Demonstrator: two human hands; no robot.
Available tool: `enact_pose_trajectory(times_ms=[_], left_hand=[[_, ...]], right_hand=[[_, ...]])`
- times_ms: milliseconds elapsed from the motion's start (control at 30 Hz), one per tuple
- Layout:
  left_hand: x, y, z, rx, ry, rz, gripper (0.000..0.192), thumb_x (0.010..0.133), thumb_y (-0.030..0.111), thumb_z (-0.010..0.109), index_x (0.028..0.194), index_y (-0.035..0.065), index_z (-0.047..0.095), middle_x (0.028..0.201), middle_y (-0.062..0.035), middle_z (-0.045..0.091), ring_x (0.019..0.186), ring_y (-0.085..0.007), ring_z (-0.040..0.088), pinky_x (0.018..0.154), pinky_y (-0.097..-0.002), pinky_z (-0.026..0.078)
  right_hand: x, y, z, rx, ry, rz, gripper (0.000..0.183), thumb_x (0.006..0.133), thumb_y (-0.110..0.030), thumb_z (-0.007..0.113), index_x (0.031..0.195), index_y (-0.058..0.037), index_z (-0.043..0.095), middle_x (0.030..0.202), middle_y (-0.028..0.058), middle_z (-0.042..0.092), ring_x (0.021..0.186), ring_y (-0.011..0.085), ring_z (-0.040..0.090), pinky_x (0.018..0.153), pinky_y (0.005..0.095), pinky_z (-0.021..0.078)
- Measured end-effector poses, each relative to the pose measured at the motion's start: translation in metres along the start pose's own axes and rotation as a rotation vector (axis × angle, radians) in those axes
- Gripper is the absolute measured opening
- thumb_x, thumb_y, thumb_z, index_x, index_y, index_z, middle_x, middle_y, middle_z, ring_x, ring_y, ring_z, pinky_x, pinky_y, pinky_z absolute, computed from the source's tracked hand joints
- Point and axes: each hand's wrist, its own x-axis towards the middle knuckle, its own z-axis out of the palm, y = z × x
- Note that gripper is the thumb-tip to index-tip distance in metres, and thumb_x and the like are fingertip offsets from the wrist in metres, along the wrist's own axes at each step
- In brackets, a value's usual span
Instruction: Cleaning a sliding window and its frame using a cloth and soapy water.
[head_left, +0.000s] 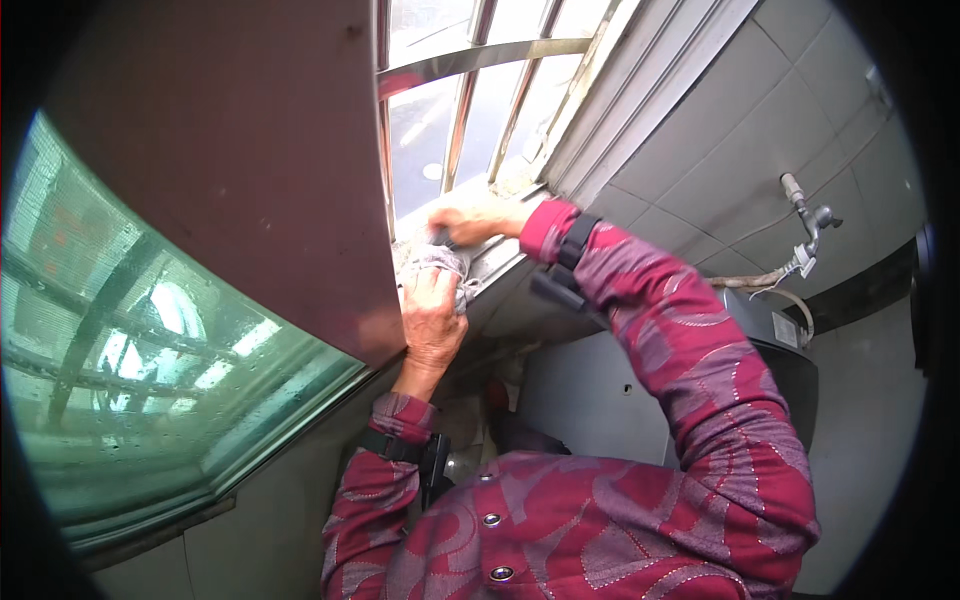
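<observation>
A crumpled, damp-looking grey cloth (439, 259) with loose threads lies at the window sill, over the metal window track (506, 259). My left hand (433, 319) grips its near end, the back of the hand towards me. Just above, my right hand (476, 221) curls its fingers about the cloth's far, darker end. That hand is blurred, and its fingertips are partly hidden. Beyond both hands, upright metal window bars (459, 127) with a flat crossbar (487, 60) stand in the opening.
To the left are a brown window panel (247, 150) and a wet green glass pane (150, 360). A metal tap (814, 221) with a hose (750, 281) juts from the tiled wall (735, 127) at the right. Below it sits a grey appliance-like box (592, 390).
</observation>
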Motion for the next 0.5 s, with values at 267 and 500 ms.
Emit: enact_pose_trajectory(times_ms=[267, 500], left_hand=[[0.003, 0.011, 0.004, 0.052, 0.042, -0.076, 0.031, 0.058, 0.008, 0.064, 0.087, 0.0094, 0.056, 0.086, -0.0102, 0.055, 0.084, -0.0307, 0.052, 0.072, -0.0397, 0.043], [0.002, 0.013, 0.006, 0.063, -0.017, -0.053, 0.03, 0.061, 0.013, 0.066, 0.089, 0.0096, 0.056, 0.089, -0.0097, 0.056, 0.085, -0.0299, 0.053, 0.074, -0.0394, 0.043]], right_hand=[[-0.046, 0.062, 0.009, -0.225, 0.109, 0.224, 0.024, 0.068, -0.01, 0.051, 0.087, -0.0121, 0.065, 0.076, 0.0138, 0.063, 0.076, 0.0293, 0.061, 0.066, 0.0398, 0.0478], [-0.053, 0.106, 0.008, -0.456, -0.059, 0.017, 0.021, 0.073, -0.008, 0.05, 0.085, -0.0129, 0.067, 0.075, 0.0106, 0.063, 0.069, 0.026, 0.062, 0.062, 0.0356, 0.0495]])
